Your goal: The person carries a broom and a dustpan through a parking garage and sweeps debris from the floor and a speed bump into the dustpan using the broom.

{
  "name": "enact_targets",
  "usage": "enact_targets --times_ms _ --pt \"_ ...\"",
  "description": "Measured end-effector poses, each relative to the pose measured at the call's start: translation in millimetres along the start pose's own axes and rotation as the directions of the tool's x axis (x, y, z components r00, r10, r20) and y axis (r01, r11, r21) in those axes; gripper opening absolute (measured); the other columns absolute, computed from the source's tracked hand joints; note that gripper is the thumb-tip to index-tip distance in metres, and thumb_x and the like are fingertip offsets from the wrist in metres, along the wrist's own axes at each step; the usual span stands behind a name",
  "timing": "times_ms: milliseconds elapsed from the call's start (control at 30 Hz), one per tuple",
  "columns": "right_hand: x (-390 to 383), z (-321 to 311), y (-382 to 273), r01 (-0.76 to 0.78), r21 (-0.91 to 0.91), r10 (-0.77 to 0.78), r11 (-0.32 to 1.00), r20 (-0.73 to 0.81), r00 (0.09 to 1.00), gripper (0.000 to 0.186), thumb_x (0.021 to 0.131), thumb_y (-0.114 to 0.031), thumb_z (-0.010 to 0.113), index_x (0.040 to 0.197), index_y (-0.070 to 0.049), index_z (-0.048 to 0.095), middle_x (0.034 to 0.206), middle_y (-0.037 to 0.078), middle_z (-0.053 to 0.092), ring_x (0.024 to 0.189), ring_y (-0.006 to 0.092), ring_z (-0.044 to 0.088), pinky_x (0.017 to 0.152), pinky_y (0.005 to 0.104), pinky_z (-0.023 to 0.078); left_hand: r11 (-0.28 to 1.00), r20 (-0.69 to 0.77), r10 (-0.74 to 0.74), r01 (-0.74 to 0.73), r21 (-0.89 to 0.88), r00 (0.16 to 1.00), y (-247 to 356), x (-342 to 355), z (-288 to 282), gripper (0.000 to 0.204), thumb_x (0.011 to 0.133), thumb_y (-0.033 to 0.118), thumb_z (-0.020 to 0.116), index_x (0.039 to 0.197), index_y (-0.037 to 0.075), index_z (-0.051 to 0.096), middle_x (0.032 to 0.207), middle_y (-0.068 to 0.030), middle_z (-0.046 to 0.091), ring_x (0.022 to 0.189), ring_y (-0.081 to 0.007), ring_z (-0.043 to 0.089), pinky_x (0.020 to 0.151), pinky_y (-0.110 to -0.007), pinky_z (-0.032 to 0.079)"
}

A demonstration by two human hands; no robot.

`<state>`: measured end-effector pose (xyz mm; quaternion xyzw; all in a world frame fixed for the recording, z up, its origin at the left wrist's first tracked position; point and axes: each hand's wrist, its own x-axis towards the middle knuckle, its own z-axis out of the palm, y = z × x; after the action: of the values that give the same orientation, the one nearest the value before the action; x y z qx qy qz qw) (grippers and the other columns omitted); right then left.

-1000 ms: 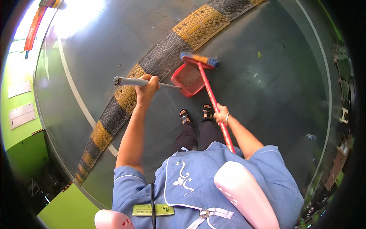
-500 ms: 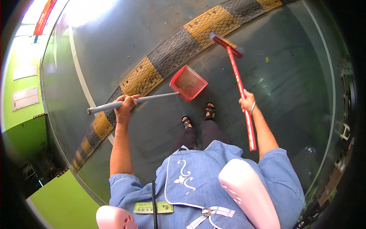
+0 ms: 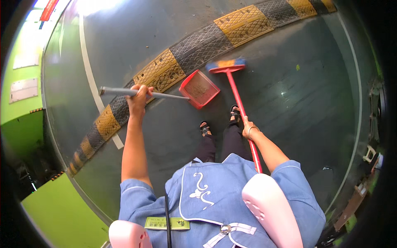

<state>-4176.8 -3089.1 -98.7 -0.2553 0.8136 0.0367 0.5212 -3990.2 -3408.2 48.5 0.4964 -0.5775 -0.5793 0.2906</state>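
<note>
Writing showed on a lime-green rectangular tag [image 3: 178, 224] fixed to the front of the blue uniform [image 3: 223, 190]. Its dark print included a row of characters, finer print beside them, and one larger character near the end at the picture's right. The print appeared upside down from the wearer's view, and a black cord [image 3: 167, 206] crossed the tag, covering part of it. Elsewhere, lettering could not be made out: the pale rectangular panel [image 3: 23, 90] on the green wall [image 3: 12, 110] was too small to read, the red banner [image 3: 49, 10] at the upper left was cut off, and any print on the red broom handle [image 3: 235, 91] was too blurred.
</note>
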Motion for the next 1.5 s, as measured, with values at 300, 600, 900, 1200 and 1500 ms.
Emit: enact_targets --times_ms 300,600,900,1200,1500 --pt "-86 4 -18 0.08 0.354 -0.03 0.932 -0.144 0.989 0.062 0.06 -0.001 0.04 0.12 -0.008 0.026 0.061 0.013 0.052 0.037 0.0188 0.05 0.032 0.0308 0.041 0.984 0.059 0.067 -0.076 0.164 0.996 -19 18 -26 0.011 0.068 0.005 0.045 0.056 0.004 0.046 0.049 -0.0052 0.05 0.056 -0.0128 0.056 0.041 -0.021 0.04" --pt "11 39 -85 -0.026 -0.095 0.019 0.995 -0.069 0.997 0.052 0.065 -0.008 0.047 0.113 -0.007 0.026 0.096 0.021 0.049 0.091 0.0308 0.048 0.072 0.0357 0.042 0.983 -0.037 0.101 -0.094 0.156 0.994 -19 19 -15 0.017 0.062 0.008 0.047 0.046 0.003 0.052 0.046 -0.0049 0.052 0.041 -0.0083 0.046 0.041 -0.023 0.037" --pt "-112 33 -22 0.03 0.441 0.008 0.897 -0.083 0.996 0.061 0.06 -0.002 0.04 0.119 -0.008 0.027 0.061 0.012 0.051 0.036 0.0185 0.048 0.032 0.0298 0.041 0.999 0.058 -0.039 0.039 -0.006 0.998 -30 -4 -75 0.014 0.069 0.009 0.048 0.057 0.003 0.053 0.062 -0.004 0.057 0.052 -0.0067 0.047 0.045 -0.021 0.036" --pt "-21 6 -42 0.131 0.469 0.019 0.873 -0.302 0.953 0.06 0.061 0.0 0.043 0.118 -0.004 0.025 0.061 0.011 0.047 0.039 0.0189 0.047 0.031 0.0292 0.04 0.997 -0.048 -0.069 0.07 0.029 0.996 -41 -60 -137 0.013 0.069 0.008 0.049 0.057 0.004 0.052 0.067 -0.0067 0.058 0.056 -0.0087 0.048 0.051 -0.022 0.039" --pt "-36 88 -95 0.088 0.031 -0.091 0.996 0.121 0.988 0.045 0.061 -0.004 0.045 0.105 -0.006 0.039 0.09 0.023 0.05 0.074 0.0309 0.055 0.065 0.0363 0.046 0.994 -0.089 -0.108 0.109 0.01 0.99 -59 -52 -163 0.014 0.069 0.007 0.048 0.056 0.003 0.054 0.061 -0.002 0.053 0.051 -0.0051 0.04 0.046 -0.019 0.033"
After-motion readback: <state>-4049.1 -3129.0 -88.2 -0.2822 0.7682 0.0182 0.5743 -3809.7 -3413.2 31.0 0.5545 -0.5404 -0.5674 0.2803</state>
